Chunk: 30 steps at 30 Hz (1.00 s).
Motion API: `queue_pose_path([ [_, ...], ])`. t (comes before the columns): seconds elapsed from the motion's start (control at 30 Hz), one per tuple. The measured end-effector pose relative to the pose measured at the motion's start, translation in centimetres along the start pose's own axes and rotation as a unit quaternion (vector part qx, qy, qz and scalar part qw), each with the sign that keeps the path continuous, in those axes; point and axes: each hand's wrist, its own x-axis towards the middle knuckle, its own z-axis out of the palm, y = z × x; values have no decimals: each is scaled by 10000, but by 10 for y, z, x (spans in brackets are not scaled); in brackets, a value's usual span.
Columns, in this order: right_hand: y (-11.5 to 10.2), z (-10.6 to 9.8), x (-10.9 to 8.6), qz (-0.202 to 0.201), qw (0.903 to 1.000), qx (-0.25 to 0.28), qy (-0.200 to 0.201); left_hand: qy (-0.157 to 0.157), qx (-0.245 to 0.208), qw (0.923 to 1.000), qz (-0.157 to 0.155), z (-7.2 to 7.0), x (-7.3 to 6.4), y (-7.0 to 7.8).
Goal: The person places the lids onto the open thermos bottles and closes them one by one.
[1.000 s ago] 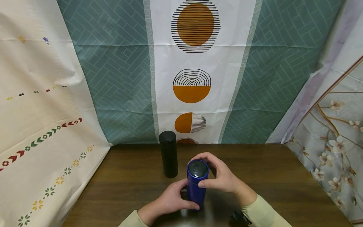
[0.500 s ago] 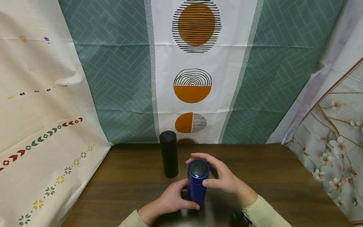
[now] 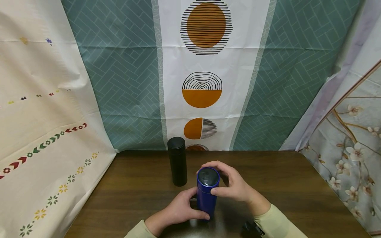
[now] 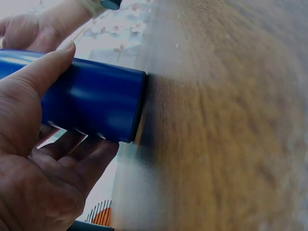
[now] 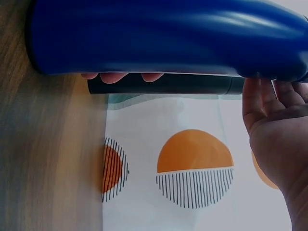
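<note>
A blue thermos (image 3: 205,201) with a glossy black top stands upright on the brown table, near its front middle. My left hand (image 3: 181,206) grips its lower body, thumb across the near side; in the left wrist view the fingers (image 4: 98,161) curl under the blue wall close to the base. Around the lid (image 3: 207,177) is my right hand (image 3: 233,185), its thumb on the near side and its fingers behind. The right wrist view shows those fingertips touching the blue surface near the top end.
Behind and to the left stands a black thermos (image 3: 177,162), apart from both hands. A small black object (image 3: 251,228) is by the right cuff. Patterned cloths hang along the table's back and sides, with the green and white one (image 3: 131,82) at the back.
My right thumb and fingers have shifted slightly around the lid, first rightward, then partly back. The left hand and both thermoses keep their places.
</note>
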Motion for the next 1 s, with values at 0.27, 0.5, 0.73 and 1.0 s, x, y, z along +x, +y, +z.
queue_pose_path([
  [0.27, 1, 0, -2, 328, 9986, -222, 357, -7, 10, 10000, -10, -1, 0, 1],
  [0.5, 2, 1, -1, 266, 9982, -258, 469, -22, -26, 10000, 27, -1, 1, 1],
  [0.73, 3, 1, 0, 30, 9999, 13, 134, 5, -7, 10000, 20, -1, 1, 0],
  [1.0, 2, 3, 3, -375, 9967, 585, -416, 55, 75, 10000, 31, 1, 0, -1],
])
